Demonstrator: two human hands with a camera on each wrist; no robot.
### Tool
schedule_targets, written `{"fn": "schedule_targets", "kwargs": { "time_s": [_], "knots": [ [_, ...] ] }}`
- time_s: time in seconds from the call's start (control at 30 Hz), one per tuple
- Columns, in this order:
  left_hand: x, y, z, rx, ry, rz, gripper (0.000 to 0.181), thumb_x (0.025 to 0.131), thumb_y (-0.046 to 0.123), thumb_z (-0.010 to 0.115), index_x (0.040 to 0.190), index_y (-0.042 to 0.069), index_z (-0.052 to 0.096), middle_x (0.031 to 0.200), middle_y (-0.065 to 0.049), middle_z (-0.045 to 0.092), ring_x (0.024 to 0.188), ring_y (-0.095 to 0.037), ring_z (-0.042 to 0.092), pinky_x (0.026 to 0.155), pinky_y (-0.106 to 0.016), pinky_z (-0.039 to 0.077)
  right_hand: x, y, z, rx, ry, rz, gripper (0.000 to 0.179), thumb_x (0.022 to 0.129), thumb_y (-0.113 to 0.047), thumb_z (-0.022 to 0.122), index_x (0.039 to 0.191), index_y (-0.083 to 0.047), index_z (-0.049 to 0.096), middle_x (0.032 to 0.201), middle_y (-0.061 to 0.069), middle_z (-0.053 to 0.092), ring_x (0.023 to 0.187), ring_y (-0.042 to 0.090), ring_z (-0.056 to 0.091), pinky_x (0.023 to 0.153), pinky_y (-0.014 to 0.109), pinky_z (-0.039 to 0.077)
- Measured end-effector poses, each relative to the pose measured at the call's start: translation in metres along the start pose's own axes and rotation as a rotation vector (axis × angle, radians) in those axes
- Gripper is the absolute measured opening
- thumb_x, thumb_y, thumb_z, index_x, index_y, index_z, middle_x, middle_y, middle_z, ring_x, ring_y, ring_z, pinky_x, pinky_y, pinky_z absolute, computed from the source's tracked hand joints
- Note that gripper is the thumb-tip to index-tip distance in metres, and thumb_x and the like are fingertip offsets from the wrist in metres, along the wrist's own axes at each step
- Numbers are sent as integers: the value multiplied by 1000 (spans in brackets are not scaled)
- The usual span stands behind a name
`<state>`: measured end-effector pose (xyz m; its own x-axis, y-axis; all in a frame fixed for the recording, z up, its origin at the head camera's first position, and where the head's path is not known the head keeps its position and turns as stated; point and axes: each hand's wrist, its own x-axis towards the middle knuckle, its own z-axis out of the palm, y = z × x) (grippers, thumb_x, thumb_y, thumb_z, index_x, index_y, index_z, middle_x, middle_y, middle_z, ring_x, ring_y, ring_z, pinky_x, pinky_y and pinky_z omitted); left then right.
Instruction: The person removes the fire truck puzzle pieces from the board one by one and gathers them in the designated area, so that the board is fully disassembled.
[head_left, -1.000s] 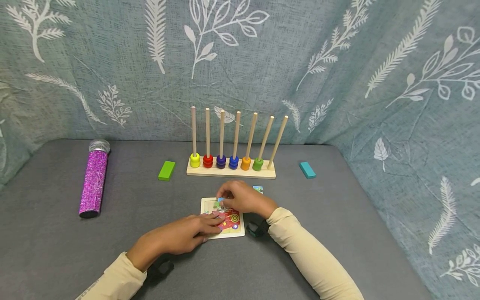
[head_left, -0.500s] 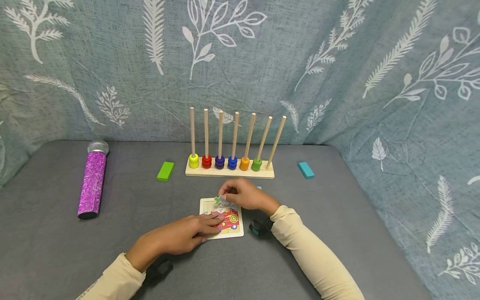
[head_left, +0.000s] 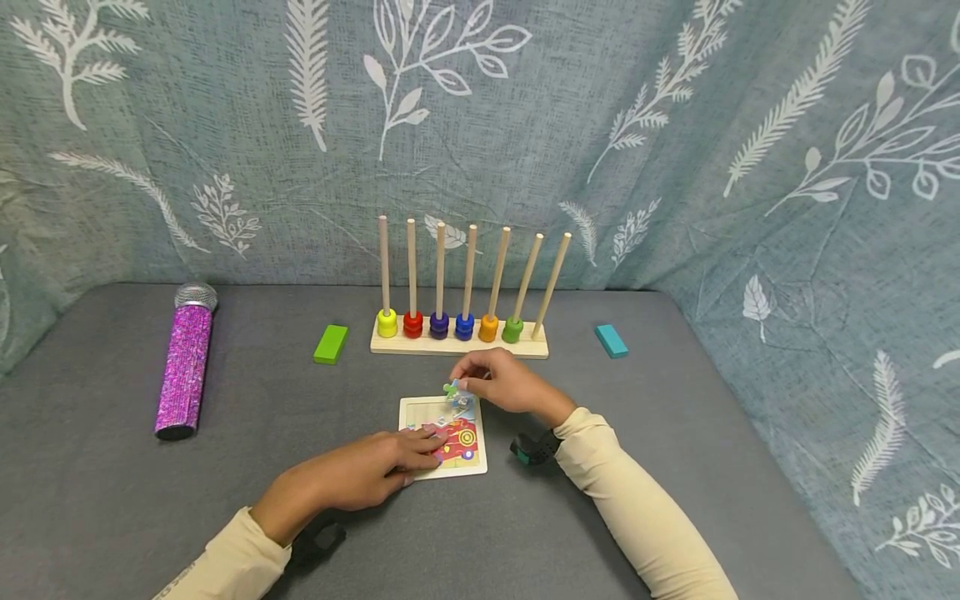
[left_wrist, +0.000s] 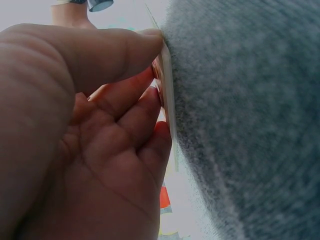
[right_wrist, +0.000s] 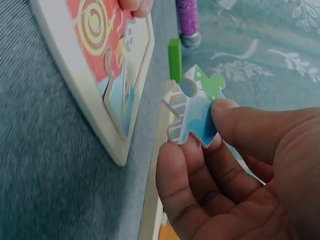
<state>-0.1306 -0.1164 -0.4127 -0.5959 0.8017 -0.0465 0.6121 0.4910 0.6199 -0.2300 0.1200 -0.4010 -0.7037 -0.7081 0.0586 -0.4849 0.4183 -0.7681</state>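
Observation:
A small jigsaw puzzle in a pale wooden frame [head_left: 459, 472] lies at the middle of the table, with red, yellow and blue picture pieces [head_left: 467, 434] set in it. My left hand [head_left: 367, 468] rests on its left side, fingers extended over the picture, thumb at the frame's near edge in the left wrist view. Above the puzzle's back edge, my right hand [head_left: 506, 383] pinches a jigsaw piece [right_wrist: 197, 110] between thumb and fingertips. Green, blue and white show on that piece, held tilted and apart from the frame. Bare wood backing [head_left: 425, 412] shows at the puzzle's upper left.
Behind the puzzle stands a wooden peg stand [head_left: 459, 347] with coloured rings on most pegs. A green block [head_left: 331, 344] lies left of it and a teal block [head_left: 611, 341] right. A glittery purple microphone [head_left: 184, 367] lies far left. A patterned curtain [head_left: 315, 208] hangs behind.
My right hand has lifted the jigsaw piece away from the puzzle, moving right and back. A second small piece, earlier visible behind the hand, is now hidden. The left hand stays put.

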Motion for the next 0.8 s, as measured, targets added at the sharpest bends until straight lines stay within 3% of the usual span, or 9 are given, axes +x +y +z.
{"fn": "schedule_targets", "kwargs": {
  "time_s": [0.37,0.6,0.8],
  "knots": [
    [-1,0,1,47,-2,-1,44,93,-5,57,136,4,57,147,-11,45,137,-32,38,106,-52,34,-14,10,-15,-42,36,20,18,94,3,58,106,1,71,95,6,69,73,8,56,63,24,47],
    [0,1,2,63,-7,-11,44,94,-3,57,137,6,57,147,-9,46,137,-32,38,106,-52,35,-24,19,-26,-9,45,39,20,94,6,56,106,3,72,90,8,67,63,11,52,56,26,44],
    [0,2,2,61,-7,-28,43,95,-2,57,137,6,57,148,-9,44,137,-32,37,105,-54,34,-31,26,-37,-47,55,61,22,93,8,55,105,3,73,99,10,68,74,11,55,64,27,47]
  ]
}}
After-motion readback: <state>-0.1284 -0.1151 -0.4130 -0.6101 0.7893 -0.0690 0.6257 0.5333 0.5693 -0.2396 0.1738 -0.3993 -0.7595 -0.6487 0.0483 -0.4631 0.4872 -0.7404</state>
